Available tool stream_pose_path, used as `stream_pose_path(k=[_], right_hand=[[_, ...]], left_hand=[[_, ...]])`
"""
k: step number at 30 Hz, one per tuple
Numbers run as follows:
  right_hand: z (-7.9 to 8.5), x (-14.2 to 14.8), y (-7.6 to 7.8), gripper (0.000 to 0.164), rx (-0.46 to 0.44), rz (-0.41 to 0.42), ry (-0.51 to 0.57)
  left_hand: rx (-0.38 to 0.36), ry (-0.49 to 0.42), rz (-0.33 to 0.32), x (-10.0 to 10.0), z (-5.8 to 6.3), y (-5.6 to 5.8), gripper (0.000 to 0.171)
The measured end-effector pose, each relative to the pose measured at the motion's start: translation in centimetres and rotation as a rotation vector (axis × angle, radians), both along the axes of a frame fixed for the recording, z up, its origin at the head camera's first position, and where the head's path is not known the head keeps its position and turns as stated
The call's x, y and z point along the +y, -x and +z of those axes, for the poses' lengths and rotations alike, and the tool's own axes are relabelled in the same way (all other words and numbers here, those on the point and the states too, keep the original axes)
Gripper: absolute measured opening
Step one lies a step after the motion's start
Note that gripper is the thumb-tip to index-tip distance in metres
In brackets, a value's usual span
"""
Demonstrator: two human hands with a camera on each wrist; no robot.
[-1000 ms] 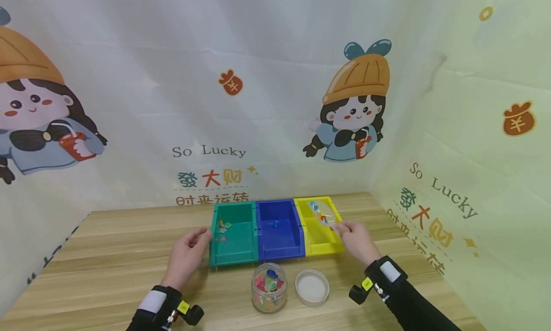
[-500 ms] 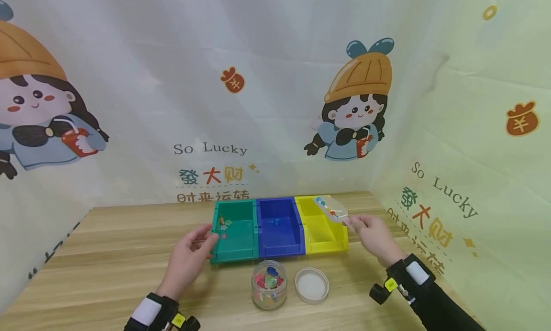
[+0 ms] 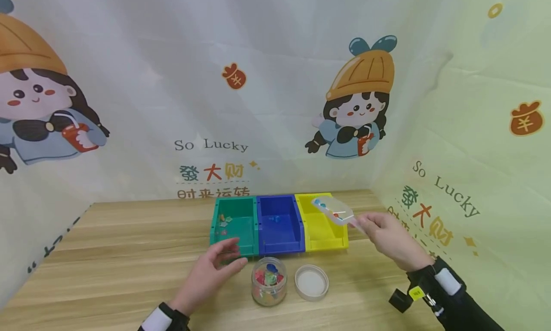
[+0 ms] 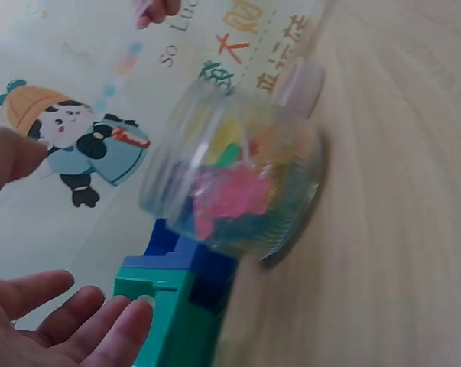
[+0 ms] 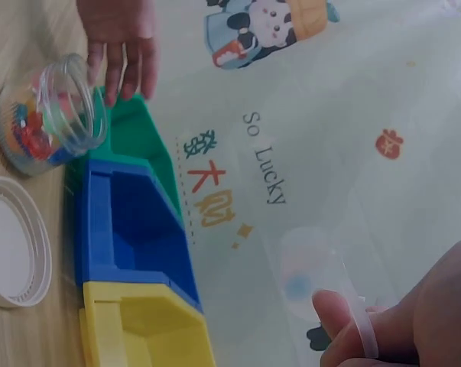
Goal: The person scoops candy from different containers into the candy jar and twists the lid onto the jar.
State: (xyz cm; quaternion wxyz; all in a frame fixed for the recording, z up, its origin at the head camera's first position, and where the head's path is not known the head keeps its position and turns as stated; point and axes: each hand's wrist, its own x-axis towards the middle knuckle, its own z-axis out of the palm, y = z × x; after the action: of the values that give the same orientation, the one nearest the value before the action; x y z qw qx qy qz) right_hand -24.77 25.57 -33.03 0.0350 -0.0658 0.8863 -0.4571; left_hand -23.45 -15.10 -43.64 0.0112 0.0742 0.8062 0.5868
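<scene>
My right hand [image 3: 389, 237] pinches the narrow end of a translucent, rounded, paddle-shaped plastic piece [image 3: 332, 209] marked with blue, red and orange spots. It is held up and overlaps the yellow bin [image 3: 324, 236] in the head view. My left hand [image 3: 208, 276], fingers spread and holding nothing, hovers at the front of the green bin [image 3: 243, 226], just left of an open clear jar [image 3: 269, 300]. Red, green and blue small pieces fill the jar, seen close up in the left wrist view [image 4: 234, 195].
Between the green and yellow bins stands a blue bin [image 3: 281, 237] with a few blue bits inside. Small coloured pieces [image 3: 224, 221] lie in the green bin. A white lid [image 3: 312, 282] rests right of the jar on the wooden table [image 3: 107, 264]. A printed curtain [image 3: 275, 106] hangs behind.
The left hand has come away from the green bin's left side, moving right and nearer toward the jar. The right hand has drawn the plastic piece up and rightward from the yellow bin.
</scene>
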Motion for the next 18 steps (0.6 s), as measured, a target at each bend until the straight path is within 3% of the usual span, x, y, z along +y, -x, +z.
stream_pose_path(k=[7, 18], right_hand=[[0.7, -0.4, -1.1, 0.034, -0.021, 0.066, 0.046], [1.4, -1.4, -2.5, 0.035, -0.035, 0.115, 0.031]], left_hand=[[-0.081, -0.017, -0.179, 1.3, -1.2, -0.5, 0.086], [-0.088, 0.013, -0.264, 2.8, -2.2, -0.6, 0.096]])
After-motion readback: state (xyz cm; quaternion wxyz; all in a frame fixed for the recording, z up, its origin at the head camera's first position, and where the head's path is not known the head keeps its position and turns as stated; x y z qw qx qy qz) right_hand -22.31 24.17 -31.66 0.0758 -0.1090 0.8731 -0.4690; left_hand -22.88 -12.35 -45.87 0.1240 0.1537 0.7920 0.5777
